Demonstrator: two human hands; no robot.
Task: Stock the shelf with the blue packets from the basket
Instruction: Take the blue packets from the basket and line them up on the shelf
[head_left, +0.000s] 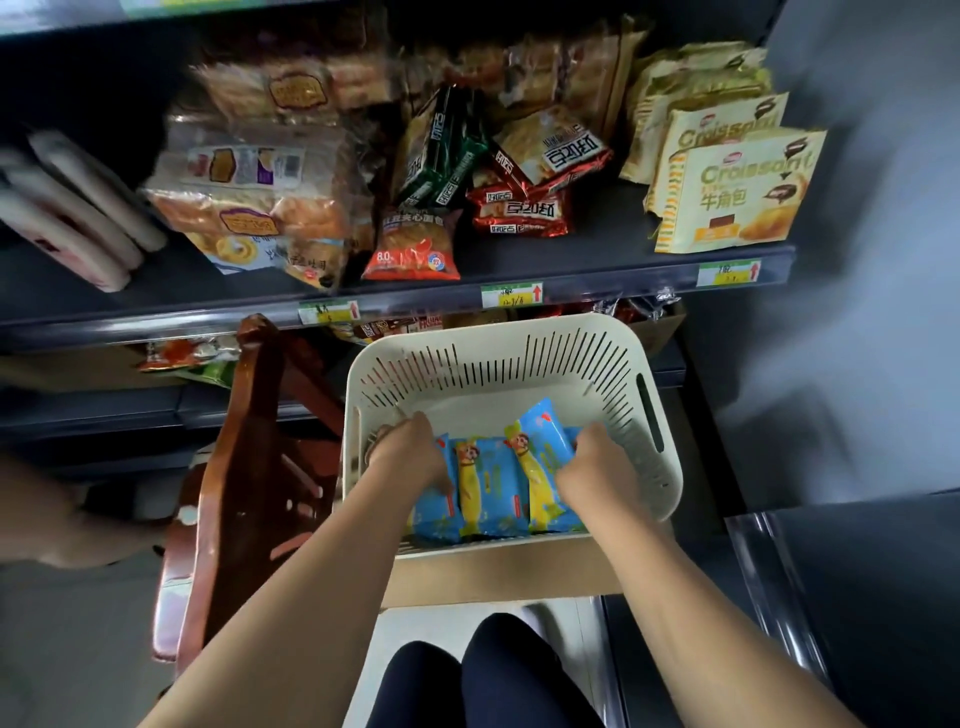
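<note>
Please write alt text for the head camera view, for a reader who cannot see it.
Two bare hands, the left hand and the right hand, grip blue packets lying in a cream slotted basket. Above it, a dark shelf holds bread bags and Croissant packs.

Place: I view a grocery shop aisle | Evidence: dark metal shelf (602, 244) stacked with wrapped bread bags (249, 208) and Croissant packets (727, 192) | Evidence: green-and-yellow price tags (511, 295) clipped along its front rail | Below: more snack packs (182, 358) on a lower tier
</note>
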